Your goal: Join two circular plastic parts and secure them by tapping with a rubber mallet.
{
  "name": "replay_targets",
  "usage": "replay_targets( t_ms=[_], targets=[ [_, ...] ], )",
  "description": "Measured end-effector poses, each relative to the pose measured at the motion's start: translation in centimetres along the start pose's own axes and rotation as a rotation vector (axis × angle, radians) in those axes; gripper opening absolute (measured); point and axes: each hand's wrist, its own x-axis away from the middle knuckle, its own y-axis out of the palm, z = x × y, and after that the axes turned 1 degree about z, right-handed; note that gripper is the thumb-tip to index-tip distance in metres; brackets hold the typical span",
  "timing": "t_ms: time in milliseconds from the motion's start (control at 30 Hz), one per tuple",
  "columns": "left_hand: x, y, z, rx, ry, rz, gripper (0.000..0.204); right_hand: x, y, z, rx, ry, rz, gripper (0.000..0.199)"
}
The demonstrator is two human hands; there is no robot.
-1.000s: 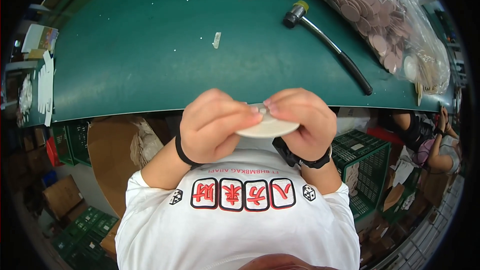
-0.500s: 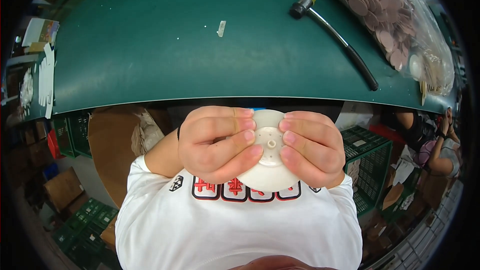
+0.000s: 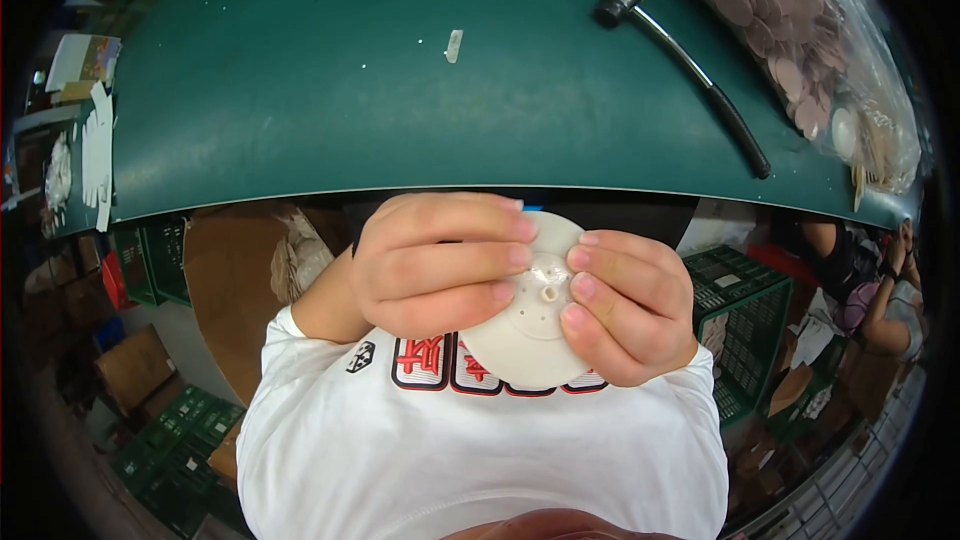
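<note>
A round white plastic disc (image 3: 528, 335) with a small centre hole and tiny holes around it is held up close below the table edge, its flat face toward the camera. My left hand (image 3: 435, 265) grips its left side, fingers curled over the face. My right hand (image 3: 628, 305) grips its right side, fingertips near the centre hole. Both hands are in front of my white shirt with red-and-black print.
A green table (image 3: 350, 100) spreads above. On it lie a black-handled hammer (image 3: 690, 70), a small white scrap (image 3: 453, 45) and a clear bag of brownish discs (image 3: 800, 30) at the right. Papers (image 3: 85, 130) sit at the left. Green crates (image 3: 745, 315) and another person (image 3: 880, 290) are at the right.
The disc has been tilted up from lying nearly flat to facing the camera and brought lower and closer. Both hands kept hold of it.
</note>
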Motion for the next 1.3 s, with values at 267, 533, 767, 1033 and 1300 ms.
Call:
replay_targets(
  t_ms=[267,533,767,1033,1300],
  targets=[
    [0.7,1.5,-0.7,0.235,-0.15,0.083,0.018,1.1,0.9,0.6,-0.2,0.171,0.008,0.03],
    [0.7,0.8,0.4,0.118,-0.254,-0.061,0.02,0.6,0.9,0.1,-0.221,0.492,0.01,0.027],
    [0.2,2.5,0.1,0.382,-0.871,0.293,0.018,1.6,2.9,0.9,-0.691,0.997,0.37,0.017],
    [-1.0,0.1,0.4,0.135,-0.786,-0.078,0.011,0.4,1.7,2.0,-0.625,0.937,0.243,0.014],
    [-1.4,0.9,0.4,-0.097,-0.551,-0.09,0.012,1.0,1.9,1.7,-0.586,0.916,0.205,0.014]
  ],
)
